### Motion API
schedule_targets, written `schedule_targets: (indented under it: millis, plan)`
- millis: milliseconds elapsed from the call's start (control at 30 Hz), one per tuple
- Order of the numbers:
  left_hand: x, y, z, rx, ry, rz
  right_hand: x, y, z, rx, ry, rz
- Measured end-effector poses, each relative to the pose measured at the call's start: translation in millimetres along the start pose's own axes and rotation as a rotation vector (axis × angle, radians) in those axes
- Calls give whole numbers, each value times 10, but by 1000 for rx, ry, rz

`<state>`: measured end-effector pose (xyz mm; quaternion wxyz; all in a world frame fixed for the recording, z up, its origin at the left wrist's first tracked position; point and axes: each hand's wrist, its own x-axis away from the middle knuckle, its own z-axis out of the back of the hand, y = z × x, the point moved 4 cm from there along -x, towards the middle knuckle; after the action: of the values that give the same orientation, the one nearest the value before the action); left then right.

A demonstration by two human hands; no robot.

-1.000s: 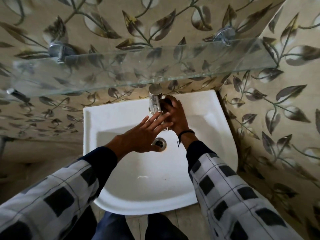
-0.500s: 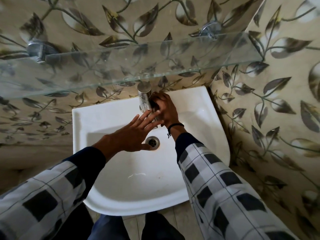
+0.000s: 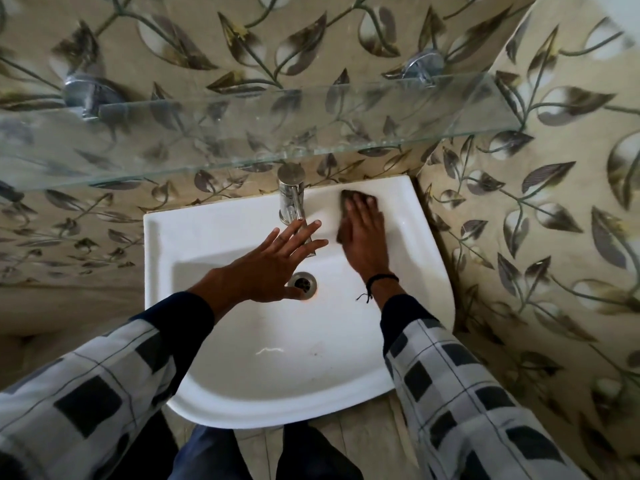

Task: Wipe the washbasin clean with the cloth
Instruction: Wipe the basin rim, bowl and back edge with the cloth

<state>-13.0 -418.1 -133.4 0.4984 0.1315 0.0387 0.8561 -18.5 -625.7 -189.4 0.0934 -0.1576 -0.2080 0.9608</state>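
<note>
On the white ceramic washbasin [image 3: 214, 237], the flat-fingered right hand [image 3: 363, 237] is pressing a dark cloth [image 3: 347, 198] beside the chrome tap [image 3: 292, 199], the left hand [image 3: 270, 268] splayed empty, most wiping apparently remaining.

Right hand [image 3: 363, 233], fingers straight, pressing a dark cloth [image 3: 348, 197] flat on the back ledge of the white washbasin [image 3: 207, 237], just right of the tap [image 3: 292, 199]. Left hand [image 3: 270, 268], fingers spread, in front of the tap, partly covering the drain [image 3: 306, 282]. Glass shelf [image 3: 242, 140] above the tap.

Dark cloth [image 3: 347, 199] on washbasin [image 3: 207, 233] ledge
</note>
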Motion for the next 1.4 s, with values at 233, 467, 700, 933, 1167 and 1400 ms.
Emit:
schedule_targets:
  millis: [233,467,700,933,1167,1400]
  plan:
    - [69,-65,91,-91,47,-65,-86,285,195,77,-189,322]
    - [537,-516,-20,14,45,75,-122,386,209,0,-105,-78]
    - [833,-1059,-151,-41,-32,268,92,95,267,-187,-71,76]
    - [1009,-1478,-171,-16,-69,349,561,-509,147,-506,222,-341]
    - [1107,-1629,-210,3,-123,329,682,-1115,-223,-703,265,-476]
    - [1068,-1712,-222,-68,-189,280,622,-1526,-697,-282,233,-309]
